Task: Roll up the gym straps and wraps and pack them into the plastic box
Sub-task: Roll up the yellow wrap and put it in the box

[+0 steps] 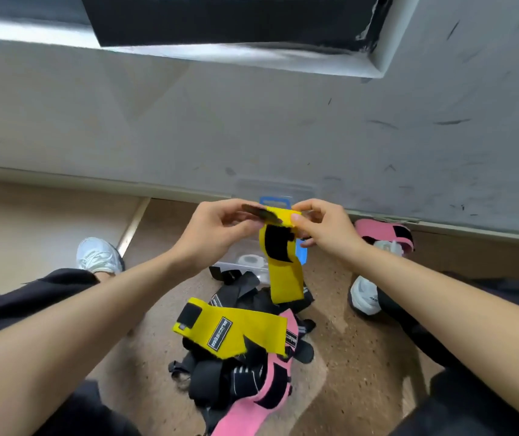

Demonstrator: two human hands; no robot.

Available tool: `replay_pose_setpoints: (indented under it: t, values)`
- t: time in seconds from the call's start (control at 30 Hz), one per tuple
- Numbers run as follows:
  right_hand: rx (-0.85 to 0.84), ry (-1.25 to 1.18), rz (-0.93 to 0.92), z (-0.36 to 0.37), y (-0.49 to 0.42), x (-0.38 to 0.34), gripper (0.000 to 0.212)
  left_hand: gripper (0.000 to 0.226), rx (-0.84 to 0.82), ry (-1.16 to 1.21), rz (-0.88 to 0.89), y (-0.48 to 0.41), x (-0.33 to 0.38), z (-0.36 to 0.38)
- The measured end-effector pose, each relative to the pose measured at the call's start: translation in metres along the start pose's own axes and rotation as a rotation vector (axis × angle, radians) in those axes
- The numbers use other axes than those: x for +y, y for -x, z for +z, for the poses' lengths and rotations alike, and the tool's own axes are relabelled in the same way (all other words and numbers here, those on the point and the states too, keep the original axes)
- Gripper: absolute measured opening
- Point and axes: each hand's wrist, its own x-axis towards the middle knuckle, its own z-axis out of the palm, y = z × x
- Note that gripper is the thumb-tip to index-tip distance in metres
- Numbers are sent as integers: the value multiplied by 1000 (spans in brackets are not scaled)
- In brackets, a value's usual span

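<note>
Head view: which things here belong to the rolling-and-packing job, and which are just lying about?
Job: yellow wrap, pinched by left hand and right hand; second yellow wrap, pink wrap and black straps piled on the floor; another pink wrap by the wall; plastic box.
Lying about: white shoes, worn; scuffed wall.

Person wears black trousers (pixel 15 297) and white trainers (pixel 99 254)

Soft even light — wide-angle bending at edges.
</note>
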Motion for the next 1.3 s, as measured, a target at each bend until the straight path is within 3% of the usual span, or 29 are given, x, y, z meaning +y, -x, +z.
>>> replay_pose_setpoints:
  t: [0.07,0.2,0.37,0.53,0.63,0.73,0.87,0.97,1.07,1.13,1.2,1.3]
  values:
    - [-73,47,-44,-4,0,3,21,9,76,5,-29,-5,-6,4]
    - [-157,-199,-42,2,11,-5,28,21,106,-65,-59,-12,-19,14]
    - [18,-303,-51,14,24,-5,9,22,52,-14,-113,-6,-14,25]
    - [31,-243,-44,11,35,-6,7,21,-42,-9,-116,19,-22,21]
    - [39,-98,-51,3,37,0,9,28,-87,-315,-215,38,-65,-2]
    - [5,29,-24,-2,36,14,6,40,-273,-766,-323,61,-113,-24]
    - [-60,127,27,10,31,43,14,50,-533,-1070,-219,81,-162,-19]
    - [-94,150,68,16,32,52,15,75,-614,-1240,-43,86,-187,3]
    - [-141,181,91,18,31,62,12,92,-714,-1445,-23,83,-203,17]
    - [-164,188,112,20,31,71,9,88,-704,-1569,-47,82,-211,16]
    - [-180,182,128,22,29,75,4,67,-658,-1604,-82,79,-215,9]
    - [-192,164,146,29,25,80,4,32,-619,-1386,-239,71,-213,-5]
